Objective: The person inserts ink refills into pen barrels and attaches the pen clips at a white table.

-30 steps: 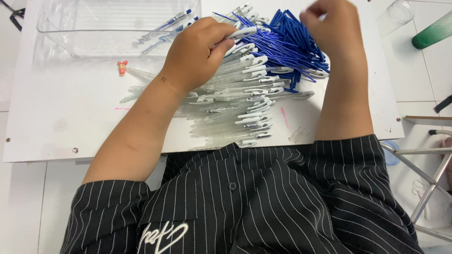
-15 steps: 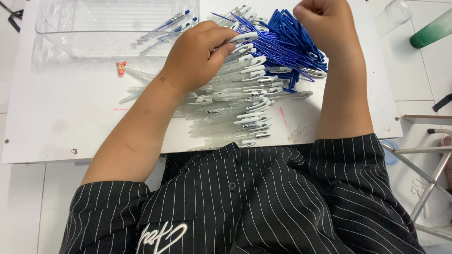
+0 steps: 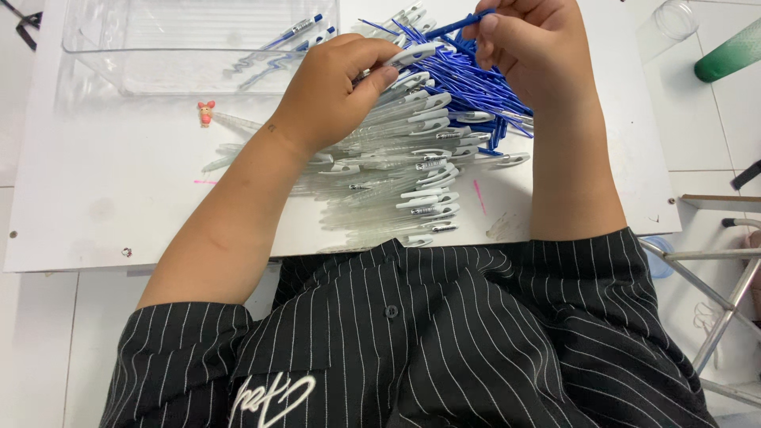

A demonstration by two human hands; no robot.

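A clear pen barrel [image 3: 400, 59] with a white clip lies at the far edge of a heap of like barrels [image 3: 396, 178], translucent and pale, their clips all pointing right; the heap fans across the middle of the white tabletop [image 3: 103, 182]. Just right of it, at the far side, lies a pile of blue refills [image 3: 476, 87] — thin, bright blue rods, crossing one another.

The left hand [image 3: 329, 91] comes in from the near left, knuckles up, fingers curled; thumb and forefinger pinch the clear barrel near its clip. The right hand [image 3: 531, 43] reaches from the near right, fingers bunched, pinching one blue refill [image 3: 452, 25] whose tip points left toward the barrel.

Far left stands a clear plastic tray [image 3: 119, 67] holding a few finished pens [image 3: 289, 36]; near it on the tabletop lies a small pink figure [image 3: 206, 112].
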